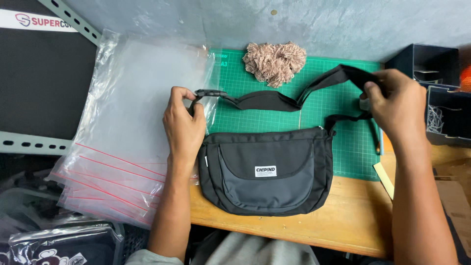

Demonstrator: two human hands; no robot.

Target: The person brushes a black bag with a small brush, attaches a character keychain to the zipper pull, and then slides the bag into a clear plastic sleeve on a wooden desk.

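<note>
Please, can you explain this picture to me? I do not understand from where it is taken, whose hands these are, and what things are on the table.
There is one picture, from a camera worn on a person's head, looking down at their own two bare hands. No machine is here. On a wooden table lies a green cutting mat, and on it a black waist bag. The left hand pinches the bag's strap near its plastic buckle; the right hand has its grip on the strap's other part, lifted. To the left lies a pile of clear plastic bags. Behind is a beige fluffy clump; to the right, dark boxes.

Clear plastic bags (122,147), green cutting mat (343,147), tan fibre clump (274,63)
</note>
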